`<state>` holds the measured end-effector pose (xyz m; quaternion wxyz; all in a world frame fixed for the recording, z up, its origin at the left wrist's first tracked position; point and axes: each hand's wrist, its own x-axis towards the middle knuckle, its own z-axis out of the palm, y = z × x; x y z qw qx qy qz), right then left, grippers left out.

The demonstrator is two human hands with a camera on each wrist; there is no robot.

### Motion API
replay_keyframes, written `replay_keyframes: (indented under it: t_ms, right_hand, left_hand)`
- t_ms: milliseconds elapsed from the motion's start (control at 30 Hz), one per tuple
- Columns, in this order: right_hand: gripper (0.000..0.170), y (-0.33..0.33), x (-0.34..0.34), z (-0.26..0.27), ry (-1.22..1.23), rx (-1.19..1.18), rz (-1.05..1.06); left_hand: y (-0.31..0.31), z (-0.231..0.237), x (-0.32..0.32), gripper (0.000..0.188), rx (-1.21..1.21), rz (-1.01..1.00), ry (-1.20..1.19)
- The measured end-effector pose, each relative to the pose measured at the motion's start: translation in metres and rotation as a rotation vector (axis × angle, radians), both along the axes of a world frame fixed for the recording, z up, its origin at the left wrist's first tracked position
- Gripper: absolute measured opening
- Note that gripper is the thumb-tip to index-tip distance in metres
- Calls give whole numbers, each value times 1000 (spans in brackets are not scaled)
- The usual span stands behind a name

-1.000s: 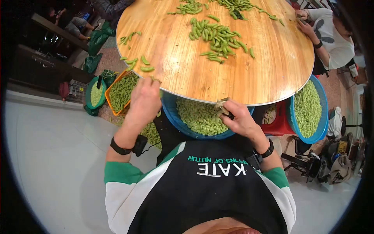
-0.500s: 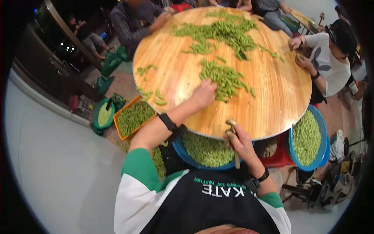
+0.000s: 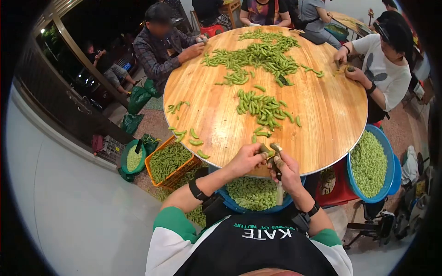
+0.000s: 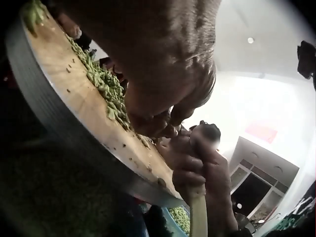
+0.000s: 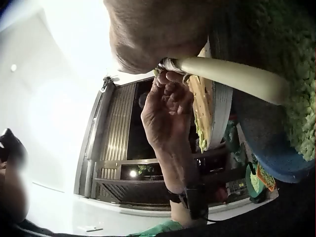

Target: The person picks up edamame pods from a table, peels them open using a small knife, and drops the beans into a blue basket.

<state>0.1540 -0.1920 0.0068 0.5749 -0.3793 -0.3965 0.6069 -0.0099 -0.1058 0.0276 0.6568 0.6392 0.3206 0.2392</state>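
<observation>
My left hand [image 3: 248,159] pinches a green bean pod [image 3: 270,153] over the table's near edge, with its fingertips close to those of my right hand [image 3: 289,172]. The right hand grips a tool by its pale, smooth handle [image 5: 232,76], which points down toward my body; the working end is hidden by the fingers. A dark cover [image 4: 211,131] sits on a right-hand digit in the left wrist view. Beyond the hands, a small heap of pods [image 3: 261,108] lies on the round wooden table [image 3: 322,138]. Below the hands stands a blue basin [image 3: 223,195] of shelled beans.
A larger pod heap [image 3: 258,57] lies farther back. Loose pods [image 3: 195,141] lie near the left edge. An orange basket [image 3: 184,169] of pods stands at left, another blue basin [image 3: 351,172] of beans at right. Several people sit round the table, one in a white shirt [image 3: 395,78].
My left hand reached to the pod heap, then came back to the right hand with a pod. The right hand stayed near the table edge with the tool. The head view tilted up.
</observation>
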Motion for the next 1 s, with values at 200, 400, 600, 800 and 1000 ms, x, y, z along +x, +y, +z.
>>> replay_keyframes:
  t_ms: [200,400,600,800,1000]
  right_hand:
    - [29,-8,1,11,178,-87,103]
    - [25,-11,1,10,264,-101,80]
    - [29,-14,0,10,247,-78,123]
    - [33,-13,-3,6,150,-8,96]
    - [33,-12,-7,5,82,0,65]
  left_hand:
    - [-11,-12,4,11,-29,122,-84]
    - [-20,-1,5,9,-3,109,-205]
    - [-23,-1,1,8,-2,112,-205]
    - [-25,-4,0,6,68,138,-184]
    - [-24,-6,-5,6,51,140,-224]
